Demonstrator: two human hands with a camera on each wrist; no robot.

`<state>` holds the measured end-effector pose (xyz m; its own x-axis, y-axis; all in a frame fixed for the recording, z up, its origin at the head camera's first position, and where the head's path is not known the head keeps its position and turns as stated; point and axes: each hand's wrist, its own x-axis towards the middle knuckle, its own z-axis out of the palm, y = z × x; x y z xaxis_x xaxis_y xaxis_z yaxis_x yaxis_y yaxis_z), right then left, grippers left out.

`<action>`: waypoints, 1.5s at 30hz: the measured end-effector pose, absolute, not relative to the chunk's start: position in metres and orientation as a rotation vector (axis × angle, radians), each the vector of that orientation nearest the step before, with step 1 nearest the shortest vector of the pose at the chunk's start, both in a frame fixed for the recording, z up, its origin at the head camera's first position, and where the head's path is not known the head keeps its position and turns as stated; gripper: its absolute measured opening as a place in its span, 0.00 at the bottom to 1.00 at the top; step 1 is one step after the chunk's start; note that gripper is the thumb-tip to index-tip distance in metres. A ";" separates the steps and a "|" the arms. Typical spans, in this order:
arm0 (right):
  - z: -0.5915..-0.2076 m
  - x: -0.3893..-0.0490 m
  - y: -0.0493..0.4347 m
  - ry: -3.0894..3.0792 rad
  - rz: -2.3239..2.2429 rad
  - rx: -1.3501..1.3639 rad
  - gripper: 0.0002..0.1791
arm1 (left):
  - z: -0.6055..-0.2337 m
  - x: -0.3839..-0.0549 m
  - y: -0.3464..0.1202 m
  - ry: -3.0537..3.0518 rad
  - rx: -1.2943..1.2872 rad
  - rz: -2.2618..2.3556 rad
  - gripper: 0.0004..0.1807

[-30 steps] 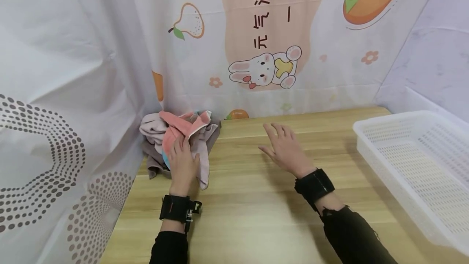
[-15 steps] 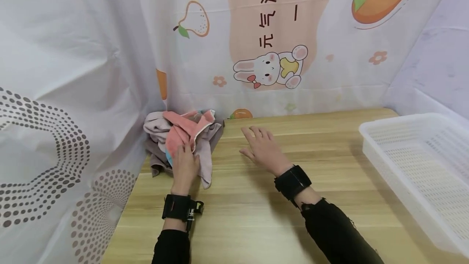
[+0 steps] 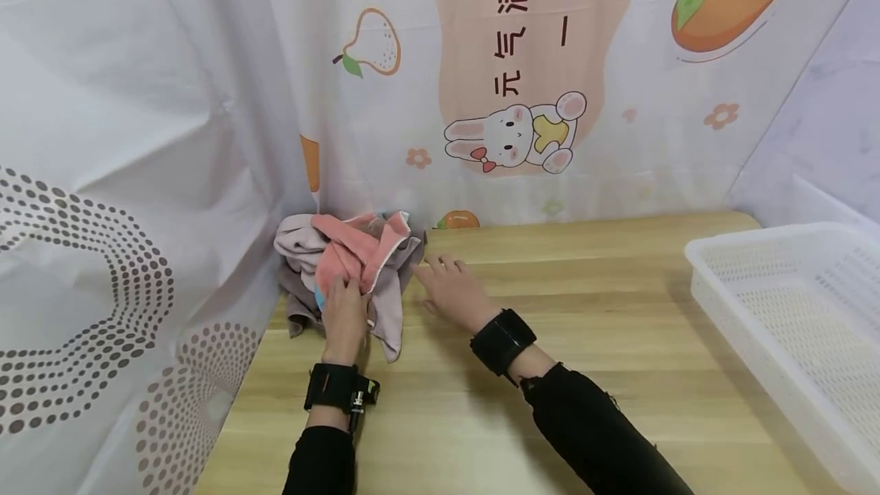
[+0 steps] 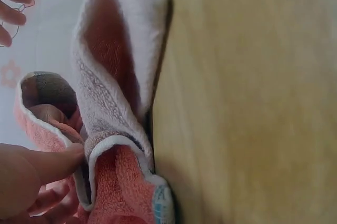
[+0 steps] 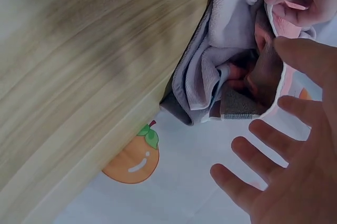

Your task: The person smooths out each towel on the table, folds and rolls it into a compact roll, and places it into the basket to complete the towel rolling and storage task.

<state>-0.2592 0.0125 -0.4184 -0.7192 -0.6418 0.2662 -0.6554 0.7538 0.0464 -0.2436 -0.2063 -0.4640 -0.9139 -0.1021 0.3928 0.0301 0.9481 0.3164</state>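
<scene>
While the pink cloth (image 3: 347, 250) is pinched near its white hem between the thumb and fingers of the left hand (image 3: 344, 317), nothing is held by the right hand (image 3: 455, 292), whose fingers are spread. The pink cloth is crumpled over a grey-lilac cloth (image 3: 300, 241) left of centre in the head view, at the far left part of the desk (image 3: 440, 434). From the left hand, most of it is seen toward the top of the frame; from the right hand, it lies to the left, with an edge of the grey-lilac cloth between. Whether that edge is touched by the right fingertips cannot be told. No clear long axis is shown, though the hem is slanted from upper right down toward the left hand, judged the nearer of the 2. A white basket (image 3: 710, 283) is seen well apart, at the right of the frame.
</scene>
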 end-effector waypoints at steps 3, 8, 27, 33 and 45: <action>-0.419 -0.256 0.009 -2.659 0.058 1.034 0.33 | -0.463 -0.239 -0.207 -2.697 0.062 -0.404 0.12; -0.416 -0.257 0.004 -2.618 0.078 1.049 0.30 | -0.454 -0.230 -0.200 -2.628 0.013 -0.317 0.15; -0.421 -0.276 -0.026 -2.523 0.281 0.935 0.24 | -0.406 -0.182 -0.169 -2.649 -0.364 -0.534 0.06; -0.430 -0.285 -0.020 -2.514 0.413 0.871 0.28 | -0.387 -0.166 -0.164 -2.533 -0.427 -0.833 0.06; -0.421 -0.285 0.032 -2.648 0.494 0.731 0.09 | -0.376 -0.157 -0.172 -2.473 -0.316 -0.995 0.04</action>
<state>-0.2851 0.0324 -0.4209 -0.8062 -0.4213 0.4154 -0.5427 0.8063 -0.2355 -0.1574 -0.1723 -0.3761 -0.8711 0.0421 0.4894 0.3693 0.7130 0.5960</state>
